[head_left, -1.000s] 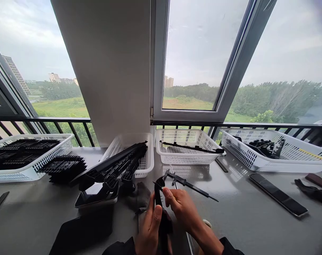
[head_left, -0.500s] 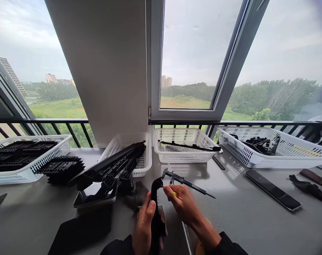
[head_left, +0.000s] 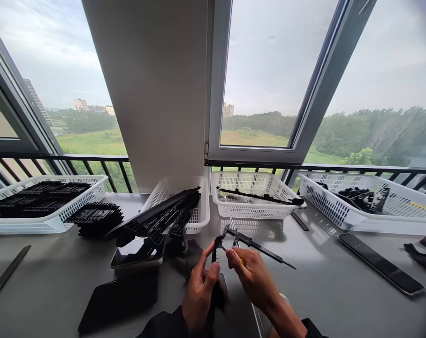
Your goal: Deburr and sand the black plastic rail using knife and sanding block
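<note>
My left hand (head_left: 199, 291) grips a long black plastic part (head_left: 217, 249) that stands upright, its toothed top end showing above the fingers. My right hand (head_left: 252, 277) is closed at the part's top, with a small yellow thing pinched between its fingers; what it is I cannot tell. Just behind the hands a black caliper (head_left: 258, 245) lies on the grey table (head_left: 322, 291). Both hands are low in the middle of the view, over the table's near edge.
Several white mesh baskets stand along the window: one at far left (head_left: 44, 220) with black parts, one (head_left: 195, 220) with long black strips sticking out, one (head_left: 255, 209) nearly bare, one at right (head_left: 361, 220). A stack of black parts (head_left: 96, 218), a dark tray (head_left: 137, 256) and flat dark bars (head_left: 378, 263) lie around.
The view shifted slightly left. Both hands moved a little right in the picture with the black part, and my left fingers slid higher up it.
</note>
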Demonstrator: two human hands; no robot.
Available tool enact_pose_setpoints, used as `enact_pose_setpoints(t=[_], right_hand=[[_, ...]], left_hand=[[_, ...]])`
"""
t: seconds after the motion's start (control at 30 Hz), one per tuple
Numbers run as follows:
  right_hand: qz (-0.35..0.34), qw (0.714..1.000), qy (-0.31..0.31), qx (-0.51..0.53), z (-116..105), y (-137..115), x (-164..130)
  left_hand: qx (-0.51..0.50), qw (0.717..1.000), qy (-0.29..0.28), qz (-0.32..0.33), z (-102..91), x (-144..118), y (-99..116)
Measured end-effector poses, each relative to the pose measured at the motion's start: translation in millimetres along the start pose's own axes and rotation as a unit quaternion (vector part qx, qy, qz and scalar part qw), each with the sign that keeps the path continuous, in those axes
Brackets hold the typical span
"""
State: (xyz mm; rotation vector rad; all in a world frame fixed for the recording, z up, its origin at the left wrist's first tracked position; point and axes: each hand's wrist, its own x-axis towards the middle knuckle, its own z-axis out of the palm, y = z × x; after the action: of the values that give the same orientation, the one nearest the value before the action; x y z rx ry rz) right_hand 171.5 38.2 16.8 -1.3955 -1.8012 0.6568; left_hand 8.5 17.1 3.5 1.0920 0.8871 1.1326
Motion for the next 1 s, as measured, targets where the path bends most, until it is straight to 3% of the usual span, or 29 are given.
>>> enact_pose_setpoints(t=[0.17, 0.37, 0.53, 0.7, 0.93, 1.0], right_hand=[[0.052, 0.998, -0.009, 0.040, 6.0, -9.2, -4.9], [0.081, 0.996, -0.003, 0.041, 13.0, -6.8, -6.2], [0.016, 1.000, -0.018, 0.012, 18.0, -5.7, -10.2], [-0.043, 0.997, -0.001, -0.061, 21.5, 4.0, -14.1], [-0.070, 0.991, 0.024, -0.114, 29.6, 17.9, -16.3], [-0.076, 0.990, 0.026, -0.119, 31.7, 20.8, -16.5]], left_hand=[[0.035, 0.999, 0.033, 0.024, -0.3, -4.5, -5.6], [0.065, 0.997, 0.026, 0.030, -1.1, -8.5, -11.7], [0.019, 0.987, 0.122, 0.101, 6.2, -9.6, -13.1], [-0.060, 0.974, 0.217, 0.015, 3.6, -9.4, -23.1], [-0.095, 0.982, 0.156, -0.050, -12.9, -2.9, -18.0], [-0.104, 0.986, 0.106, -0.082, -18.1, -0.4, -17.2]])
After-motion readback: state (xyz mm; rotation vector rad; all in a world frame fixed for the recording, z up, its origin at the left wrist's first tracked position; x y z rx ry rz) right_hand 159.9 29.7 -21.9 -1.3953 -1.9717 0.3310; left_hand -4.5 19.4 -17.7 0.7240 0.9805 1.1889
